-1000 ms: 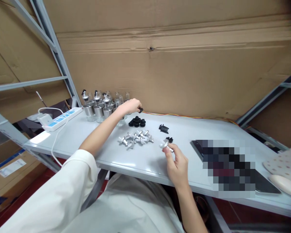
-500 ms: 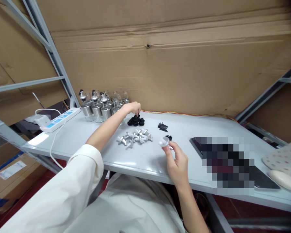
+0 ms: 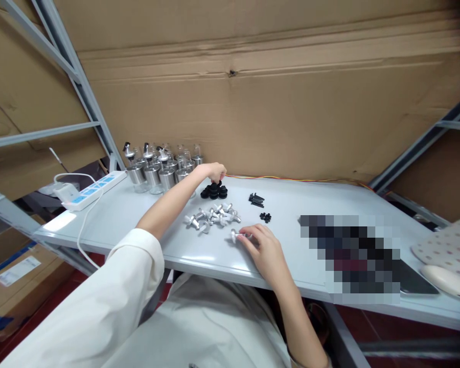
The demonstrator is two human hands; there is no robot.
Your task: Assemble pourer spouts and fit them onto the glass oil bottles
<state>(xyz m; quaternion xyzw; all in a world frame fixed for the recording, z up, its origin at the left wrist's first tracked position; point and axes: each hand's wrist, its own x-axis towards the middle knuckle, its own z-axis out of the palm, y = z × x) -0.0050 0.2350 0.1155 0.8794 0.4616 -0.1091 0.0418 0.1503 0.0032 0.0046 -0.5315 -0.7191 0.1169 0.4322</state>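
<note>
My left hand (image 3: 215, 171) reaches over a cluster of black ribbed stoppers (image 3: 213, 191), its fingers pinched on one at the top of the cluster; the fingertips partly hide it. Low over the table, my right hand (image 3: 267, 250) grips a silver pour spout (image 3: 234, 235) between thumb and fingers, just right of a loose pile of similar silver spouts (image 3: 214, 216). Beyond that hand lie some small black caps (image 3: 266, 217) and a few thin black pieces (image 3: 257, 200).
Glass and steel bottles (image 3: 152, 176), some topped with spouts, stand at the back left. A white power strip (image 3: 95, 191) with a cable lies at the left. To the right are a dark flat device (image 3: 416, 280), partly pixelated, and a white mouse (image 3: 447, 281). Cardboard (image 3: 291, 102) walls the back.
My right hand has moved left and down toward the table with the silver pour spout, uncovering the small black caps. My left hand stays at the black stoppers, barely shifted.
</note>
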